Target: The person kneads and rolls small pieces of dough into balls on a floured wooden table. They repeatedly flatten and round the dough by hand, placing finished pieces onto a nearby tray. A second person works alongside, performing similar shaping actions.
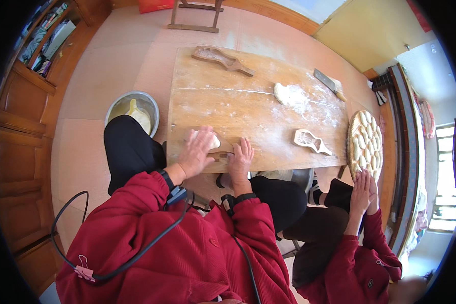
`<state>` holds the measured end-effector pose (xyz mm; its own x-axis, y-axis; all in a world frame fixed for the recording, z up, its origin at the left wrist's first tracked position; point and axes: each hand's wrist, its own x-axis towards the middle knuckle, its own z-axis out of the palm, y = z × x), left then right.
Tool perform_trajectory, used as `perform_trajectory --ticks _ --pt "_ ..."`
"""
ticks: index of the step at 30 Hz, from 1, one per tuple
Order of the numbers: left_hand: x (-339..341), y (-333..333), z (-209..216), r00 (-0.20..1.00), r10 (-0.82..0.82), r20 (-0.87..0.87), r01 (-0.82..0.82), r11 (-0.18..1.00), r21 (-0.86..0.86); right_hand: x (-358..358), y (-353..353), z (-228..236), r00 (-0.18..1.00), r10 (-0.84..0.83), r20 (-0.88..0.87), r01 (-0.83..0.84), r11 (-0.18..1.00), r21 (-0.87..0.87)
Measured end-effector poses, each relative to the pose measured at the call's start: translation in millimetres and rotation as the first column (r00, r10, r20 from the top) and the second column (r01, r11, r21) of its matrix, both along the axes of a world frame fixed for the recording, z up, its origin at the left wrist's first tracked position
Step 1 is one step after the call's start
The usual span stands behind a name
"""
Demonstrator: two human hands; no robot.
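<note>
My left hand [196, 151] lies with fingers stretched over a piece of white dough [215, 142] in a wooden dough mould at the table's near left edge. The handle [224, 150] of this mould points right, and my right hand [240, 161] holds its end. Much of the dough and the mould's hollow is hidden under my left hand. A pale wooden mould [309, 141] rests farther right, and a darker long-handled mould [222, 59] lies at the far left of the table.
A lump of dough [281, 94] sits by scattered flour on the wooden table [197, 101]. A cleaver [329, 83] lies at the far right. Left of the table stands a metal basin [155, 109]. Beside a round tray [351, 133] of shaped dough are a co-worker's hands [362, 192].
</note>
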<state>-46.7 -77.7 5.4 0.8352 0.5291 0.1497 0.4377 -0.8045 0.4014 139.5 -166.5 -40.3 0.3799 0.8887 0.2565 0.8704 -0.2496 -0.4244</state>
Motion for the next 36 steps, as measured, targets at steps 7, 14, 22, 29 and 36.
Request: perform_trajectory --ticks 7,14,22,29,36 --pt "-11 23 -12 0.982 0.176 0.074 -0.178 0.984 0.021 -3 -6 15 0.989 0.114 0.095 -0.116 0.993 0.019" --pt "-23 53 -40 0.942 0.260 0.210 -0.223 0.957 -0.187 -14 -8 39 0.821 -0.021 -0.570 -0.202 0.924 -0.325" --pt "-27 74 -61 0.767 0.548 0.334 -0.412 0.820 -0.398 -39 -7 42 -0.253 -0.285 -0.924 -0.338 0.921 -0.192" --pt "-9 58 -47 0.877 0.475 -0.067 -0.473 0.880 0.046 77 26 104 -0.037 0.201 -0.979 0.307 0.935 0.180" --pt "-4 57 -31 0.873 0.472 -0.121 -0.475 0.880 0.003 249 73 112 0.891 -0.454 -0.004 0.451 0.883 0.130"
